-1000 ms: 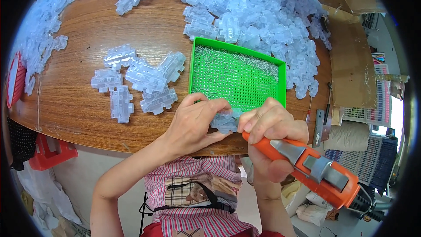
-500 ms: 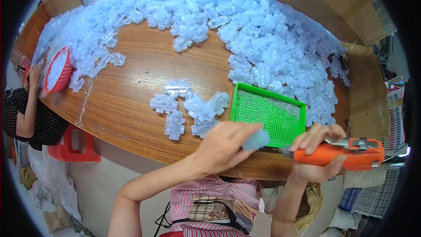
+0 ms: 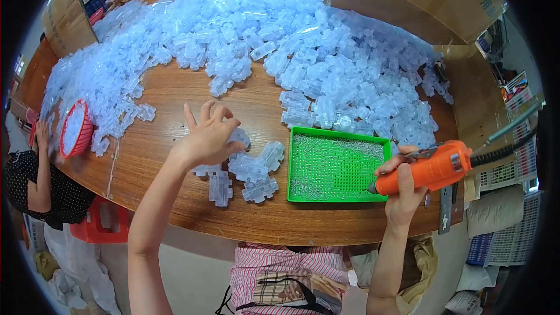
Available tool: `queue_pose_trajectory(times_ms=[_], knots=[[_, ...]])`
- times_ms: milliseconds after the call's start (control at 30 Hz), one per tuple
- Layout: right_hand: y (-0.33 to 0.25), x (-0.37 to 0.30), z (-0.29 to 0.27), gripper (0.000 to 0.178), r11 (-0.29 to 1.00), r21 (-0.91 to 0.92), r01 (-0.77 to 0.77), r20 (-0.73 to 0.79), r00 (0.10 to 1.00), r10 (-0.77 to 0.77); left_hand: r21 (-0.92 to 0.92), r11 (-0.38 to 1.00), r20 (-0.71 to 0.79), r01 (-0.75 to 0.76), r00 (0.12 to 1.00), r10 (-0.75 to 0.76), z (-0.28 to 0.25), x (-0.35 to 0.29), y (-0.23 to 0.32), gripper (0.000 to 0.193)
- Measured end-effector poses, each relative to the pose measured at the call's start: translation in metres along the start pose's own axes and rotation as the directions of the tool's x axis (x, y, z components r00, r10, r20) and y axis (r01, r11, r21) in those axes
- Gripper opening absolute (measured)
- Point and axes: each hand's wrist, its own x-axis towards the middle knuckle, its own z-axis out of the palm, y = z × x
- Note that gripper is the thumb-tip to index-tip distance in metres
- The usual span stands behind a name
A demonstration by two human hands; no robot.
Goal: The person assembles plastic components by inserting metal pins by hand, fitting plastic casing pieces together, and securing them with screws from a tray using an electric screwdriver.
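My left hand (image 3: 205, 137) is over the small group of clear plastic parts (image 3: 248, 167), its fingers spread. One plastic part (image 3: 239, 136) lies beside its thumb and is partly covered by the hand; whether they touch I cannot tell. My right hand (image 3: 403, 189) grips an orange electric screwdriver (image 3: 434, 167) with a black cable. The driver's tip points left, at the right side of a green tray (image 3: 335, 199). Small metal screws (image 3: 309, 189) lie in that tray, thickest along its far side and in its near left corner.
A large heap of clear plastic parts (image 3: 350, 64) spreads over the far side of the wooden table (image 3: 169, 90). A red basket (image 3: 86, 135) stands at the left, near a co-worker's hand (image 3: 42, 134). Cardboard (image 3: 466, 76) stands on the right. Other people sit across the table.
My left hand has moved left and away from me, and the plastic part it held is out of its fingers. The screwdriver's tip has come to the tray. The whole view has shifted.
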Motion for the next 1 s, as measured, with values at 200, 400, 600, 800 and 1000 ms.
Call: queue_pose_trajectory(times_ms=[200,400,600,800,1000], knots=[[0.015,0.001,0.004,0.033,0.998,0.029,-0.056,0.003,0.998,0.056,-0.068,0.959,-0.311,-0.275,0.919,0.242,0.015,0.063,0.039,0.042],[0.020,-0.001,0.007,0.040,0.998,0.063,0.011,-0.033,0.999,-0.009,-0.049,0.889,-0.403,-0.456,0.823,0.400,0.035,0.097,0.039,0.037],[0.033,0.000,0.009,0.044,0.998,0.057,0.020,-0.070,0.997,-0.016,-0.019,0.866,-0.411,-0.500,0.793,0.449,0.042,0.091,0.037,0.051],[0.048,0.003,0.019,0.049,0.980,0.198,0.025,-0.039,0.999,-0.018,-0.113,0.869,-0.441,-0.481,0.809,0.390,0.041,0.086,0.037,0.044],[0.067,0.002,0.024,0.051,0.983,0.178,0.037,-0.052,0.998,-0.028,-0.356,0.802,-0.620,-0.479,0.763,0.181,0.023,0.031,0.059,0.046]])
